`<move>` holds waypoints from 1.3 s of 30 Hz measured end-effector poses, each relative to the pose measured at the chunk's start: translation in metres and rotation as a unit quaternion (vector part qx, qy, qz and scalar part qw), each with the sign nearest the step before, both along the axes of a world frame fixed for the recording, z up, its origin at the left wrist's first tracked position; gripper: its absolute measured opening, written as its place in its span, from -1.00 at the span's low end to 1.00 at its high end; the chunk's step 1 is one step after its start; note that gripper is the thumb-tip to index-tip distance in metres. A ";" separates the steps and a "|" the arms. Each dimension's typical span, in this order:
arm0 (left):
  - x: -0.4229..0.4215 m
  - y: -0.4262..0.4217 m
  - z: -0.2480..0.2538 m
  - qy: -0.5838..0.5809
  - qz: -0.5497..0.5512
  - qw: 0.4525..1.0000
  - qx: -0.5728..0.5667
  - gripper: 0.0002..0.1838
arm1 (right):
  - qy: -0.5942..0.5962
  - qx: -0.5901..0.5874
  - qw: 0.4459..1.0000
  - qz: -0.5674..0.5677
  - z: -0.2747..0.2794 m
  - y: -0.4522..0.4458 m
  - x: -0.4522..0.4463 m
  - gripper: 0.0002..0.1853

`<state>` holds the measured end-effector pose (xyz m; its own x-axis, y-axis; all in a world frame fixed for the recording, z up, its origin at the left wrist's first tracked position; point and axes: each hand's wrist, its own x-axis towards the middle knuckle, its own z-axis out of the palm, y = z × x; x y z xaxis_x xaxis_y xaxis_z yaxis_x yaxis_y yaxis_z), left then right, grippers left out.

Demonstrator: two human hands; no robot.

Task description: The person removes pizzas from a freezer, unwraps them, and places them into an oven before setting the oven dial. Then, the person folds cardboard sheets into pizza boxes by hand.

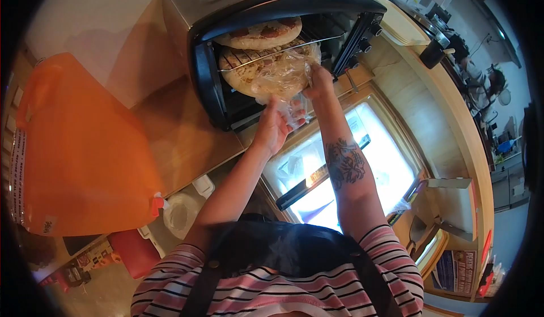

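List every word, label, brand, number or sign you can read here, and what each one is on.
"REFUSE IF SEAL": label strip on the orange jug; the rest of its line is unclear.
"AT YOUR": likely reading, on the printed sheet at lower right; its other words are too blurred.
Too small to read: the small sticker low on the jug.

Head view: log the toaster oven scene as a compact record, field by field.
oven: front open
upper pizza: inside oven
lower pizza: at oven opening, partly covered by clear plastic
left hand: at plastic's near edge; grip unclear
right hand: closed on plastic's right side
orange container: left of oven
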<state>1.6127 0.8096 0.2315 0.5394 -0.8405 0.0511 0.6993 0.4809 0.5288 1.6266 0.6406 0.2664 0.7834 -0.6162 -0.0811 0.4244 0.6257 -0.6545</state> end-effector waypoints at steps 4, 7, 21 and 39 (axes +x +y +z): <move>0.002 -0.025 0.007 -0.082 0.092 0.991 0.044 -0.66 | 0.046 -0.010 0.994 -0.100 0.011 -0.002 0.012 -0.70; 0.006 -0.038 0.007 -0.129 0.112 0.983 0.061 -0.73 | 0.018 -0.018 0.991 -0.129 0.013 -0.018 0.029 -0.70; -0.017 -0.020 0.029 -0.709 0.342 0.569 0.235 -0.89 | -0.136 0.129 0.977 0.098 -0.015 0.009 -0.021 0.06; -0.002 -0.045 0.044 -0.749 0.350 0.543 0.143 -0.91 | -0.418 0.112 0.824 0.365 -0.031 -0.030 0.013 -0.10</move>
<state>1.6107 0.7641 0.2757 0.2652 -0.5449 0.7954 -0.9217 0.0990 0.3751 1.6397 0.6105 0.2355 0.7785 0.0022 0.6277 0.1251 0.9794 -0.1585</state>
